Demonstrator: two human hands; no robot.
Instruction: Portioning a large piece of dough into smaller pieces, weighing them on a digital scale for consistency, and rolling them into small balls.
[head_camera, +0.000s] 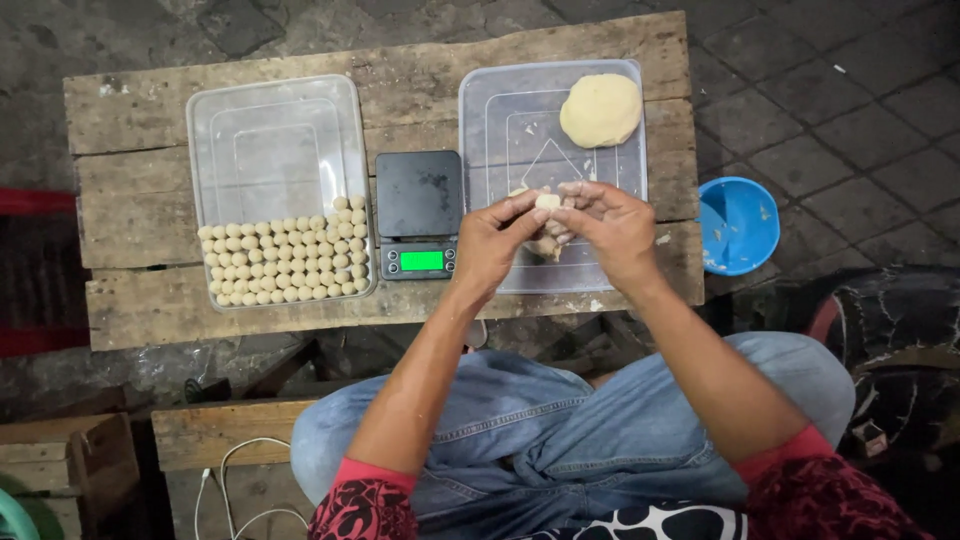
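My left hand (495, 245) and my right hand (605, 228) meet over the right clear plastic tray (500, 130). Together they pinch a small pale dough piece (547, 201) between the fingertips. More dough shows under my fingers, partly hidden. A large round dough lump (600, 109) lies at the far right corner of that tray. The left clear tray (275, 130) holds several rows of small dough balls (285, 262) along its near side. A black digital scale (419, 212) with a lit green display stands between the two trays.
All of this rests on a rough wooden plank table (140, 110). A blue plastic bowl (737, 224) sits on the paved ground to the right. A white cable (235, 490) lies by a wooden bench at the lower left. My knees in jeans are below the table.
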